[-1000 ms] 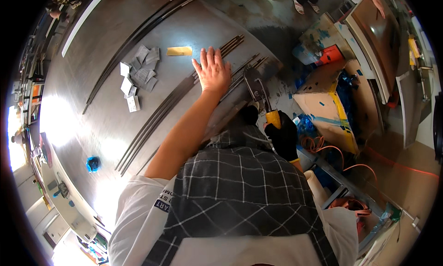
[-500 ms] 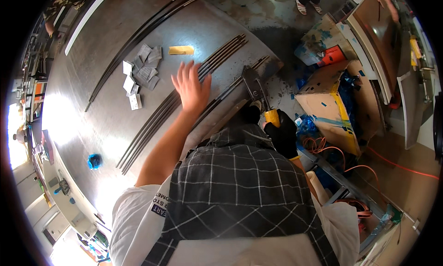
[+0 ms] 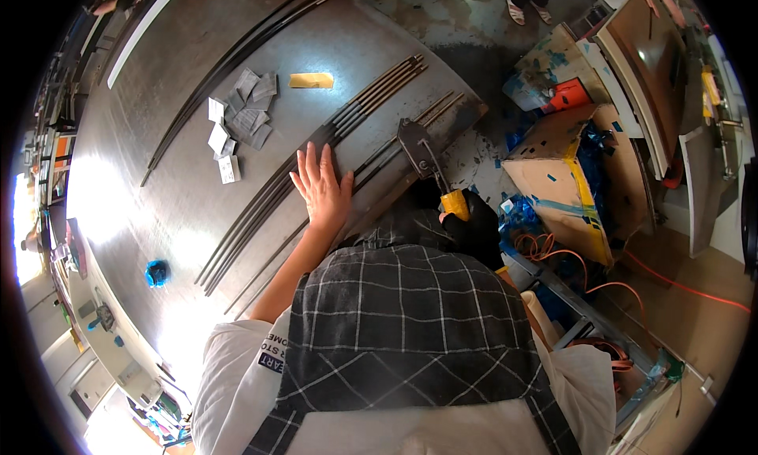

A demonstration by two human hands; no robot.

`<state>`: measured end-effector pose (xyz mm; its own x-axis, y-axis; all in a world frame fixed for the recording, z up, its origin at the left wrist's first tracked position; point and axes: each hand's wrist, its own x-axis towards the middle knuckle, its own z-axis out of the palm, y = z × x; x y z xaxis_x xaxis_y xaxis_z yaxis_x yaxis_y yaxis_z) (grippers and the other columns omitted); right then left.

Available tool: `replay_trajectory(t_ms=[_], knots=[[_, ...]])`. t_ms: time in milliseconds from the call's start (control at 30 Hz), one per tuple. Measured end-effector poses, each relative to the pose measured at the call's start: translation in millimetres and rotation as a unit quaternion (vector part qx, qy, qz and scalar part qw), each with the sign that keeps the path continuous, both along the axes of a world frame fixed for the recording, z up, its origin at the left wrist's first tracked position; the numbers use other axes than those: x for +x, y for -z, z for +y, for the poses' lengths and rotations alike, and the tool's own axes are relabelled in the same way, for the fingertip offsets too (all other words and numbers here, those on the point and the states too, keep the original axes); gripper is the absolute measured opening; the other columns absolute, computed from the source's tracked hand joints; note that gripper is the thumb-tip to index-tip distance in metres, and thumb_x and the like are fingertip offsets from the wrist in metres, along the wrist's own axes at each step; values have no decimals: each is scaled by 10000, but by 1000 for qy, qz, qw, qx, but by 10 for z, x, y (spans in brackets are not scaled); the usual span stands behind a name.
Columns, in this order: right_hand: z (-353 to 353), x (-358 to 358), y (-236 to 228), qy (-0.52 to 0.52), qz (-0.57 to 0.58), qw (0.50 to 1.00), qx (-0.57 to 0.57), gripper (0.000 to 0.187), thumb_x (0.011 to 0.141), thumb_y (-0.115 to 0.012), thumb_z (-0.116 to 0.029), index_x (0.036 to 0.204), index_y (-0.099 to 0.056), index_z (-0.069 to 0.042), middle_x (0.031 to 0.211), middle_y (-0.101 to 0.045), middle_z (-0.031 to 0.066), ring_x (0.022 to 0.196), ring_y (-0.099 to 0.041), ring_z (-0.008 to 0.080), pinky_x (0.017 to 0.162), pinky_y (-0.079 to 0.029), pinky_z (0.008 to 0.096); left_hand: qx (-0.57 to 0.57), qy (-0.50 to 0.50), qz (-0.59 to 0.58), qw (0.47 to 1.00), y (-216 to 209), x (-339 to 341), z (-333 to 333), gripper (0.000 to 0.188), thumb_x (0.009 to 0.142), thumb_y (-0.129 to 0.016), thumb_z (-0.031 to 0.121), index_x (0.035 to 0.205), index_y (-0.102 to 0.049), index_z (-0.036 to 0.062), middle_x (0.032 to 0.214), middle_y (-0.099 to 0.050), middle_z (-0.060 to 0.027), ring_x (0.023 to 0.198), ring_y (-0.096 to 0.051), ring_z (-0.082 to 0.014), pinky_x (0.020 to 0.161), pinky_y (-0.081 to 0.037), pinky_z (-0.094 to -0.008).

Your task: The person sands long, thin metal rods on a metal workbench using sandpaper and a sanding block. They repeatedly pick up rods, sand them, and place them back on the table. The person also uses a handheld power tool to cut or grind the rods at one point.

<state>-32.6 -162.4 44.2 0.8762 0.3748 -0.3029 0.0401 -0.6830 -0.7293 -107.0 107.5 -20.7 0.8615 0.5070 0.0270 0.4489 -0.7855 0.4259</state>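
My bare left hand (image 3: 325,193) is open, its fingers spread over the near side of several thin dark metal rods (image 3: 260,203) lying side by side on the metal table (image 3: 166,218). Whether the palm presses on them I cannot tell. Closer to the table's near edge lie a few more thin rods (image 3: 377,162), partly covered by that hand. My right hand (image 3: 475,228), in a black glove, is closed round the yellow handle (image 3: 454,205) of a dark metal hand tool with a flat head (image 3: 418,146). The tool's head is over the ends of the nearer rods.
Small grey and white packets (image 3: 251,120) and a yellow strip (image 3: 311,80) lie beyond the rods. Long curved rods (image 3: 209,80) run farther back. A blue roll (image 3: 157,273) sits at left. Right of the table stand a cardboard box (image 3: 553,179) and an orange hose (image 3: 632,285).
My left hand has come down and nearer, toward the rods. The tool in my right hand has shifted slightly left, its head turned.
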Motion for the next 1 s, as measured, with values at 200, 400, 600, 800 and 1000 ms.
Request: replay_trajectory(t_ms=[200,400,600,800,1000], knots=[[49,-24,73,12,-18,999,34,414,716,-735,-332,998,-630,-48,846,-672,125,753,-663,288,689,-514,379,-3,0,-1,1000,39,-29,12,687,886,-637,283,1473,-332,100,1567,-203,-162,1465,-113,-391,1142,-65,-615],[120,34,-70,-66,-2,998,17,449,709,-739,-331,1033,-623,-43,845,-679,141,757,-675,306,687,-526,392,-8,-3,-7,1000,29,-33,-21,696,874,-658,281,1466,-341,95,1563,-210,-167,1461,-125,-394,1141,-74,-616],[164,55,-96,-113,-42,993,-10,457,709,-740,-329,1042,-622,-39,848,-680,148,757,-676,313,686,-529,398,-7,-9,-10,1000,29,-54,-38,696,867,-668,279,1457,-351,91,1556,-222,-173,1460,-135,-394,1141,-84,-614],[132,64,-145,-114,-75,990,-35,466,709,-740,-327,1051,-621,-34,850,-681,154,758,-676,319,685,-531,403,-14,-7,-7,1000,23,-41,-57,688,867,-666,282,1451,-360,87,1554,-229,-173,1458,-145,-394,1145,-86,-606],[122,70,-164,-102,-96,989,-46,474,709,-740,-325,1061,-620,-30,852,-681,161,758,-677,326,684,-533,408,0,-7,-7,1000,31,-57,-58,702,852,-680,304,1437,-372,70,1547,-241,-175,1452,-158,-403,1144,-111,-606]])
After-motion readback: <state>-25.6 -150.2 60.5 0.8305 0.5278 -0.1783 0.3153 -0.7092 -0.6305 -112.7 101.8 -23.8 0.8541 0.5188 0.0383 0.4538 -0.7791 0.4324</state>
